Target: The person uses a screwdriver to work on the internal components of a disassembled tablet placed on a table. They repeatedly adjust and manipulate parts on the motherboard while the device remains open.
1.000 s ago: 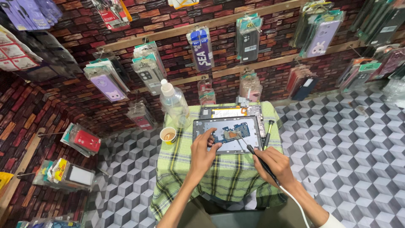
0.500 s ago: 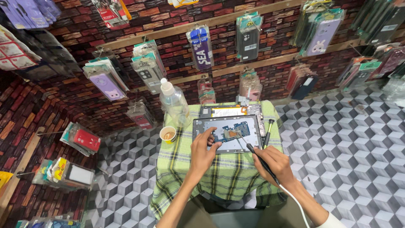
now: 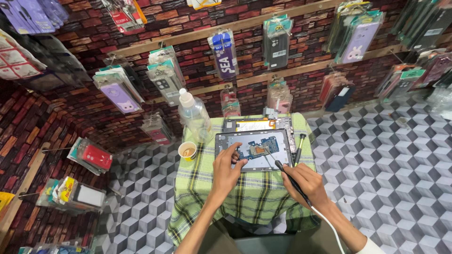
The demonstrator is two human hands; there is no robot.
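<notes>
1. The left hand (image 3: 227,165) lies on the near left corner of an opened tablet (image 3: 253,149), fingers bent and pressing on its frame, gripping nothing.
2. The right hand (image 3: 306,182) is closed around a black soldering iron (image 3: 288,178), held like a pen; its thin tip reaches up and left to the tablet's exposed circuit board (image 3: 254,150).
3. A white cable (image 3: 329,228) runs from the iron's rear end past the right wrist toward the lower edge of the view.
4. The tablet lies flat at the far middle of a small surface covered with a green checked cloth (image 3: 245,197), its back removed and its insides showing.
5. Just behind the tablet lies a second flat panel (image 3: 249,124) with a pale inner face.
6. A black-handled screwdriver (image 3: 299,146) lies just beside the tablet's right edge.
7. A small paper cup (image 3: 188,151) stands at the surface's left edge, with a clear plastic bottle (image 3: 194,116) just behind it.
8. Packaged phone cases (image 3: 278,41) hang on wooden rails along a brick-patterned wall beyond the surface.
</notes>
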